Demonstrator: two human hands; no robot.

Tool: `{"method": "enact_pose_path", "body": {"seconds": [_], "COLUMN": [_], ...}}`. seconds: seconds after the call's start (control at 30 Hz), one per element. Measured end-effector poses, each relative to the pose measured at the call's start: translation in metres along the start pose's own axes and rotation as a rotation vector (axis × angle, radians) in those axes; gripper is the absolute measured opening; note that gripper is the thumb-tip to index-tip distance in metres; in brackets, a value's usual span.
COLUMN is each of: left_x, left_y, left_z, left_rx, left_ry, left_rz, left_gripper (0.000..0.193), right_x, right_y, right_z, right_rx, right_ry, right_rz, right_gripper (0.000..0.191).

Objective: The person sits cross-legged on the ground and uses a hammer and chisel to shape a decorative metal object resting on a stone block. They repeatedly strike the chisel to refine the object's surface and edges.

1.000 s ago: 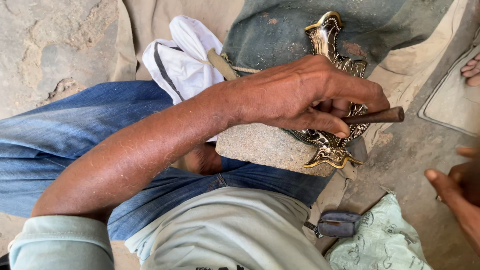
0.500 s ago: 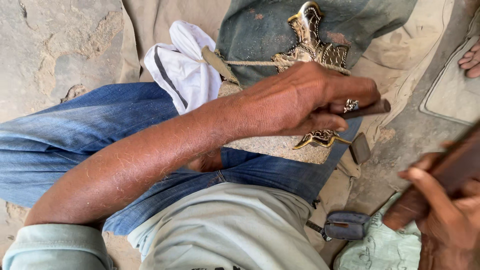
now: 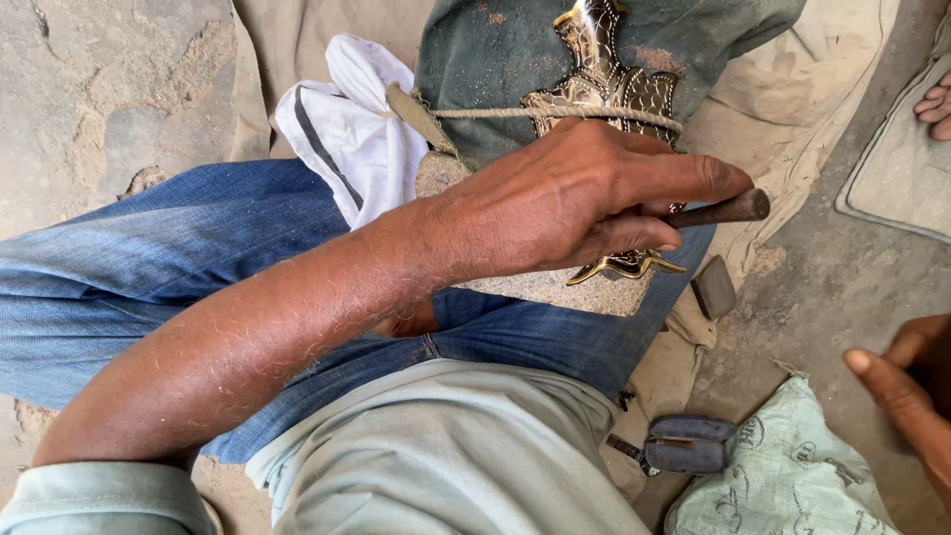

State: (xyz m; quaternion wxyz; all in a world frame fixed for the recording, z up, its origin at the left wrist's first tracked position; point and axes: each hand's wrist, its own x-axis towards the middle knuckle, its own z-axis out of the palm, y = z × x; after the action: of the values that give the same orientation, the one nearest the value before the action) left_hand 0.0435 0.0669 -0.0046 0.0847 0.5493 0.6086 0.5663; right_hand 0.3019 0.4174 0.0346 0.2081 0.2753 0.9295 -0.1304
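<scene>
Between the thumb and curled fingers of the left hand [image 3: 584,198] sits a dark metal punch [image 3: 718,210], gripped tight, its blunt end sticking out to the right. Under that hand lies an ornate brass piece [image 3: 604,74], bound by a cord [image 3: 495,112] to a stone block [image 3: 535,287] that rests on the blue-jeaned thigh [image 3: 198,267]. A grey-green cloth [image 3: 495,50] lies beneath the brass, and a white cloth [image 3: 347,129] is just beside it on the left. At the lower right edge the right hand [image 3: 906,391] shows only partly; whether it holds anything cannot be told. Nearby on the ground lie a small dark block [image 3: 713,287], a grey clasp [image 3: 688,443] and a pale printed sack [image 3: 783,476].
</scene>
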Motion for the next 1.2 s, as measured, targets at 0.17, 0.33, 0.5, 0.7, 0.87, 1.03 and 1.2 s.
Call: {"method": "enact_pose_path", "body": {"seconds": [0.17,0.33,0.5,0.7,0.87,1.03,1.2], "left_x": [0.003,0.005,0.009,0.012,0.016,0.019,0.019], "left_y": [-0.010,-0.009,-0.008,-0.010,-0.006,-0.003,-0.005], "left_z": [0.005,0.003,0.005,0.005,0.003,0.000,0.000], "left_rx": [-0.033,-0.019,-0.033,-0.019,-0.031,-0.027,-0.042], "left_ry": [-0.032,-0.027,0.030,0.028,-0.035,0.033,-0.035], "left_rz": [-0.080,-0.088,-0.027,-0.031,-0.122,0.002,-0.097], "left_gripper": [0.048,0.048,0.049,0.051,0.049,0.047,0.050], "right_x": [0.025,0.038,0.041,0.030,0.030,0.029,0.031], "right_y": [0.049,0.055,0.051,0.044,0.052,0.057,0.053], "right_z": [0.005,0.006,0.008,0.007,0.012,0.020,0.009], "right_rx": [-0.206,-0.029,0.047,-0.017,-0.025,-0.150,0.055], "right_ry": [0.023,0.013,0.000,0.035,0.034,0.053,0.027], "right_rz": [-0.117,-0.065,-0.013,-0.051,-0.087,-0.202,0.036], "right_gripper": [0.029,0.042,0.044,0.042,0.043,0.046,0.048]}}
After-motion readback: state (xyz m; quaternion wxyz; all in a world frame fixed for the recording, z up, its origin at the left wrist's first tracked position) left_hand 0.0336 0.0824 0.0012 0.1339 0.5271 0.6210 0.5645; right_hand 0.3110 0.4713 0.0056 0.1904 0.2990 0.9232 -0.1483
